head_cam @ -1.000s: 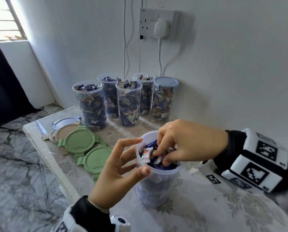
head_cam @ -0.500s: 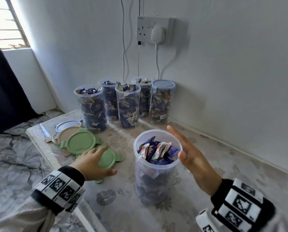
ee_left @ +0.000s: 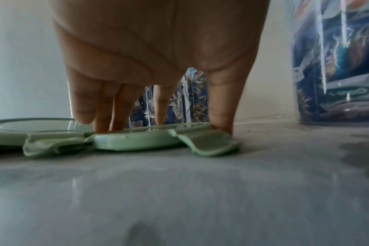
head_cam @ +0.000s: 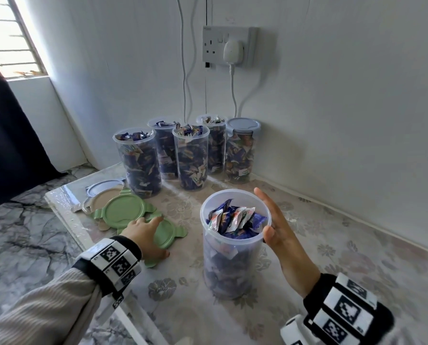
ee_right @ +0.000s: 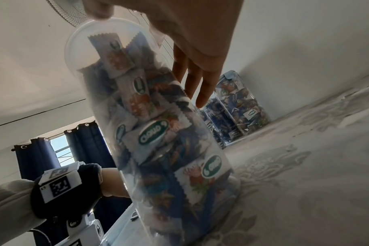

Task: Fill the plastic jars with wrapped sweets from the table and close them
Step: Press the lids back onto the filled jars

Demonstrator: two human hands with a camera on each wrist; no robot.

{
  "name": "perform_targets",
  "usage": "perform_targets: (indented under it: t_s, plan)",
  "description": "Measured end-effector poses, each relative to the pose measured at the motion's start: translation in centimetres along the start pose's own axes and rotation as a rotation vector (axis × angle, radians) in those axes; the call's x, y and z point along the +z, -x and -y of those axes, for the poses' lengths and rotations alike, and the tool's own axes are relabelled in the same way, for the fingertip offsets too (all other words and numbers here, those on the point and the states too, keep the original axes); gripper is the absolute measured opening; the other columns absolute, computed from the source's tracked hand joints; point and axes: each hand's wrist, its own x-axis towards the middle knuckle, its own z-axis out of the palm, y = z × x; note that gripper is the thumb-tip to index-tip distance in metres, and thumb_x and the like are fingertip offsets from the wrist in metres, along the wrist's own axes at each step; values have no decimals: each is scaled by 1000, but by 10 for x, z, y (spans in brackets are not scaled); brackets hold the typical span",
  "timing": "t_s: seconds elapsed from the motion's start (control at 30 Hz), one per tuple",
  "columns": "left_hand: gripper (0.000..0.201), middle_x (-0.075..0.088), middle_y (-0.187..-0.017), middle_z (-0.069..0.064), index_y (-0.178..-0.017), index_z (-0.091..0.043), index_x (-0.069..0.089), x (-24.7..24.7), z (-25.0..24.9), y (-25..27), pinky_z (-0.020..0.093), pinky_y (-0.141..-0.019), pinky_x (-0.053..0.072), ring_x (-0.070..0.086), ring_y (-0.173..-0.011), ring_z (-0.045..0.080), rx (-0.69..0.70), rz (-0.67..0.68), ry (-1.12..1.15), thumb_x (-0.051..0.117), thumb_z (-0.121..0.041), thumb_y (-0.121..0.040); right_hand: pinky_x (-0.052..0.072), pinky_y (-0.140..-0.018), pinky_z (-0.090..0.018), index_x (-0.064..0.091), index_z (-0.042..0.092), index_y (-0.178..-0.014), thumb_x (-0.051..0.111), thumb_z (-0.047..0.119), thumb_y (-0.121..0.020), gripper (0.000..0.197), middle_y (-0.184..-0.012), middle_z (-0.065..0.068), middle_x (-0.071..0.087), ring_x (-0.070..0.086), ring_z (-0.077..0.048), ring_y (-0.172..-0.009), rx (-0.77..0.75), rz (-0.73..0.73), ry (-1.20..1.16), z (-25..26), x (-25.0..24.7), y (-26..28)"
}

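A clear plastic jar (head_cam: 232, 260), full of wrapped sweets (head_cam: 235, 220) to the rim and without a lid, stands at the table's middle. My right hand (head_cam: 274, 216) is beside its right side with straight fingers; the thumb touches the rim. In the right wrist view the jar (ee_right: 158, 133) fills the middle under that hand (ee_right: 196, 66). My left hand (head_cam: 148, 232) lies over a green lid (head_cam: 170, 235) left of the jar. In the left wrist view its fingertips (ee_left: 120, 123) rest on the lid (ee_left: 137, 141), thumb at the lid's edge.
A second green lid (head_cam: 124, 210), a beige lid (head_cam: 100, 199) and a blue-grey lid (head_cam: 100, 186) overlap near the table's left edge (head_cam: 66, 220). Several filled open jars (head_cam: 190, 158) and one lidded jar (head_cam: 240, 150) stand at the back wall under hanging cables (head_cam: 232, 95).
A second ago my right hand was in the jar's mouth and my left gripped its side. Left has moved onto the green lid; right has drawn out to the jar's right.
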Motion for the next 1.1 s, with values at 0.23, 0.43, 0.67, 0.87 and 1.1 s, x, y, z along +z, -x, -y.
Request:
perform_targets:
  t_s: [0.23, 0.43, 0.67, 0.87, 1.1]
  plan:
    - [85, 52, -116, 8, -133, -26, 43, -11, 1, 4, 30, -88, 47, 53, -104, 23, 49, -74, 429, 74, -61, -62, 35, -97, -7, 24, 26, -144, 47, 75, -77, 87, -132, 38, 46, 43, 9, -126, 9, -22, 0, 1, 1, 1]
    - [89, 67, -95, 0, -119, -23, 59, -63, -31, 39, 11, -61, 49, 64, -73, 4, 396, -192, 1191, 66, -64, -40, 40, -103, -18, 34, 61, -133, 35, 87, -72, 67, -140, 30, 42, 42, 1, -131, 78, -33, -29, -5, -1, 1]
    - [81, 49, -116, -16, -129, -36, 51, -98, -72, 87, 18, -59, 50, 59, -83, 0, 757, -190, 830, 63, -66, -55, 51, -91, -28, 35, 54, -135, 43, 93, -57, 88, -133, 2, 58, 60, -20, -116, 185, -59, -249, -8, -10, 3]
    - [91, 36, -134, -23, -138, -45, 33, -87, -77, 90, 30, -111, 22, 31, -119, -5, 788, -432, 398, 48, -78, -54, 51, -86, -24, 33, 64, -132, 38, 95, -58, 80, -140, 11, 48, 55, -5, -120, 155, -139, -136, 3, -26, 2]
    - [112, 8, -156, -13, -146, -41, 8, -60, -73, 94, 37, -119, 9, 1, -143, 0, 847, -488, 724, 58, -82, -55, 33, -110, -28, 33, 53, -135, 48, 56, -82, 55, -142, 24, 42, 37, 0, -133, -88, 45, 296, 47, -32, -26]
